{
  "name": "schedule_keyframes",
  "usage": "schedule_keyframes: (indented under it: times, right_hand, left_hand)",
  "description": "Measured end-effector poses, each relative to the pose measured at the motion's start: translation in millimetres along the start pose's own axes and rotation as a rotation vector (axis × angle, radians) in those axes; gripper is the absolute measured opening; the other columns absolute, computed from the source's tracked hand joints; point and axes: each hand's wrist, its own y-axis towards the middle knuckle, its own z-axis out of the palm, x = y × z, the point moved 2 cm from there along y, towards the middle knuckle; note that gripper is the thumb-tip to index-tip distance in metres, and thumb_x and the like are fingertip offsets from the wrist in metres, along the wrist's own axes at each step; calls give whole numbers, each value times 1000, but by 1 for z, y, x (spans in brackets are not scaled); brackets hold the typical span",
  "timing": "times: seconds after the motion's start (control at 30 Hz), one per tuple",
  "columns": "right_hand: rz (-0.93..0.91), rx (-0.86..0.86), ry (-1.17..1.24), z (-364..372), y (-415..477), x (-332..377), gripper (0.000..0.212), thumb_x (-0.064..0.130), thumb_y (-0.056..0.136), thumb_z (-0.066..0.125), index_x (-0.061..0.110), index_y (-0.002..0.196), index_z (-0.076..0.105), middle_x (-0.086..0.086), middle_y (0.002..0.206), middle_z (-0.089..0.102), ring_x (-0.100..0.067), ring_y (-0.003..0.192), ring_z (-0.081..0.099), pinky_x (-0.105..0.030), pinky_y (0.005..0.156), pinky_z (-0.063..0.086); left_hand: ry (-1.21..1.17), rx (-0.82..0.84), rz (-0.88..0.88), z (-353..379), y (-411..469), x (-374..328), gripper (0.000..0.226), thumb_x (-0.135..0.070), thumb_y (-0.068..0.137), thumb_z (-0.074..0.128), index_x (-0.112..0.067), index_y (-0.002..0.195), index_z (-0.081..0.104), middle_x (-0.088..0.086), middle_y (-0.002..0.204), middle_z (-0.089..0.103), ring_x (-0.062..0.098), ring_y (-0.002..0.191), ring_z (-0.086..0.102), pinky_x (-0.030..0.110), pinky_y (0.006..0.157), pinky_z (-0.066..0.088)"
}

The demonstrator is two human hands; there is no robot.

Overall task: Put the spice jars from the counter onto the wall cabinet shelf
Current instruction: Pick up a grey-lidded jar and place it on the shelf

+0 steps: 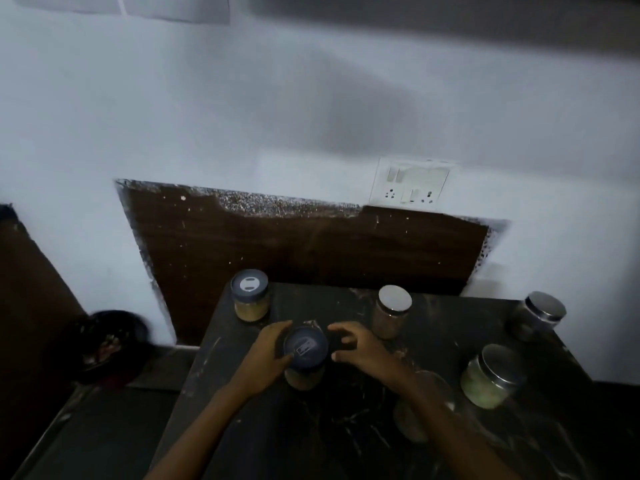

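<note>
Although six spice jars are in view, every one of them sits at counter level and none has reached the shelf, so I judge the task barely begun. The left hand has its grip curled round the blue-lidded jar near the middle of the counter, fingers on the far side and thumb on the near side. Whether that jar stands on the surface or is just off it, I cannot tell. The right hand hovers just beside it, its grip spread and loose, pinching nothing.

Five more jars wait:
- a second blue-lidded jar at the back left corner
- a silver-lidded jar just behind the right hand
- a dark jar at the far right edge
- a green-filled jar nearer on the right
- a half-hidden jar, blurred, under the right forearm

The wall cabinet shelf does not show. Only a dark band along the top of the view hints at something overhead, so each lift probably has to go up and out of sight.

On the wall are a socket plate and a brown panel, and a dark bowl lies on the lower surface to the left. Nothing blocks the held jar, though the jar under the forearm looks easy to knock, and the dim light does not help.
</note>
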Motion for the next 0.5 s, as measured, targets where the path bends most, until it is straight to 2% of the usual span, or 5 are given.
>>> schedule_keyframes:
  times: [0.07,0.13,0.23,0.3,0.5]
  right_hand:
    - [42,5,0,14,3,-13,69,3,79,69,16,139,38,-6,144,33,-21,129,39,-27,102,40]
    - [62,1,-13,29,9,-24,80,0,76,70,17,144,30,-8,151,24,-25,139,29,-35,112,31]
    - [89,1,-25,51,16,-36,83,-1,75,69,20,145,29,-8,156,15,-25,144,18,-29,115,24]
    - [51,-47,-6,62,21,-39,80,-1,73,71,16,142,35,-7,151,28,-22,140,28,-15,105,27]
    - [6,-207,-11,62,23,-36,52,10,74,75,15,123,59,-2,131,55,-14,122,50,-13,96,37]
  left_hand:
    - [-72,26,38,7,-4,4,69,-5,77,72,-39,125,36,-24,122,41,-24,114,37,-3,95,26]
    - [-79,65,5,14,-7,10,73,-5,77,71,-48,120,29,-29,123,34,-29,110,37,-8,90,26]
    - [-44,145,-130,30,-13,20,82,-13,78,71,-27,143,21,-16,136,29,3,130,33,14,102,23]
    - [-50,109,-184,35,-14,22,85,-16,79,70,-20,147,18,-3,148,32,15,136,33,24,106,27]
    - [-93,20,-168,30,-14,15,80,-10,85,65,-16,147,16,8,148,37,19,134,39,29,107,35]
